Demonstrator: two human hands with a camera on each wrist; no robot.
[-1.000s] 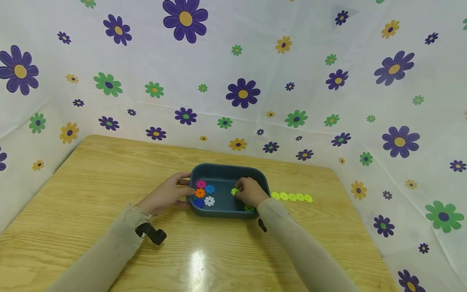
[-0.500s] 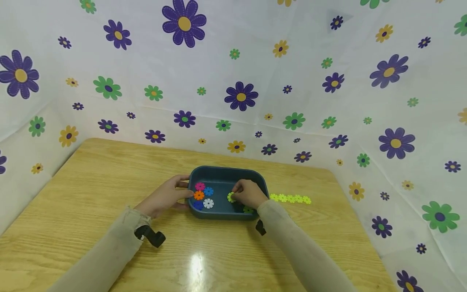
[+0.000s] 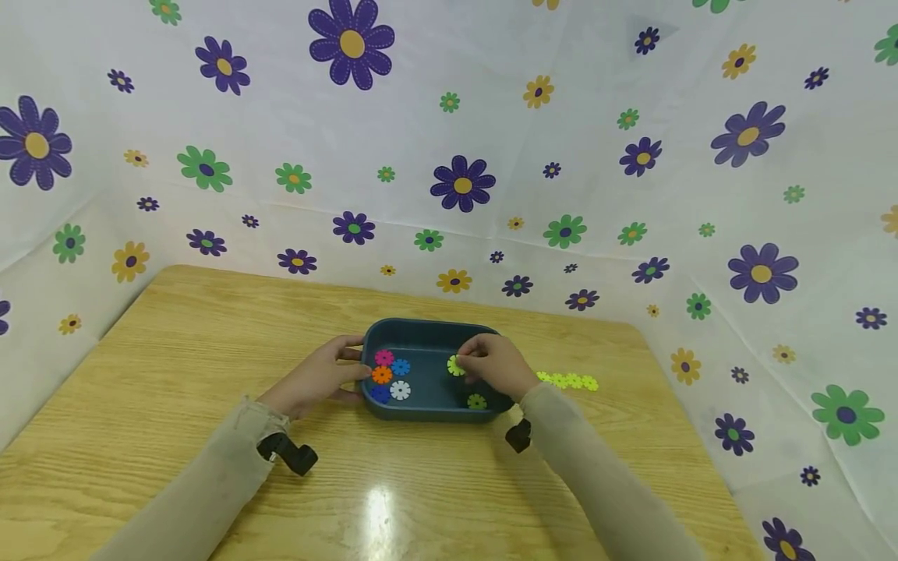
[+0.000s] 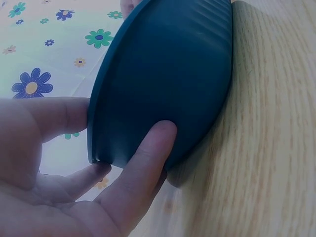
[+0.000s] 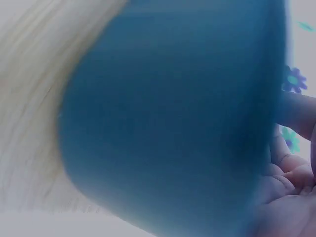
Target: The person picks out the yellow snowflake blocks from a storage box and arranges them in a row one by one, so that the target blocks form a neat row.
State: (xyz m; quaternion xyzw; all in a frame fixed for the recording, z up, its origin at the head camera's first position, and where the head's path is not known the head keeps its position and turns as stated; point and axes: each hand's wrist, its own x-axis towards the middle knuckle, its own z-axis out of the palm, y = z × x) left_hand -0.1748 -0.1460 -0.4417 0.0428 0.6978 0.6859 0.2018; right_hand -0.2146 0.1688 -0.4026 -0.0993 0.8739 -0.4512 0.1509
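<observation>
My left hand (image 3: 319, 378) grips the left end of the dark blue plastic tray (image 3: 421, 414), its fingers spread along the end wall and rim. In the left wrist view, its fingertips rest against the tray's outer wall (image 4: 163, 64). Over the tray's right half, my right hand (image 3: 496, 365) pinches a yellow-green notched flower disc (image 3: 454, 365) between thumb and fingers. A darker-looking green disc (image 3: 477, 401) lies in the tray below that hand. At the left end lie pink (image 3: 383, 358), orange (image 3: 382, 375), light blue (image 3: 401, 367), dark blue (image 3: 380, 394) and white (image 3: 401, 390) discs.
Right of the tray, a row of yellow discs (image 3: 575, 381) lies on the wooden table (image 3: 351, 483), its left end partly hidden by the right hand and wrist. A white flower-print cloth (image 3: 393, 132) hangs behind and beside the table. In the right wrist view, the tray wall (image 5: 168, 113) fills most of the picture.
My right hand has drawn back right and slightly up with the pinched disc, uncovering the green disc below and hiding part of the yellow row. The left hand stays on the tray's end.
</observation>
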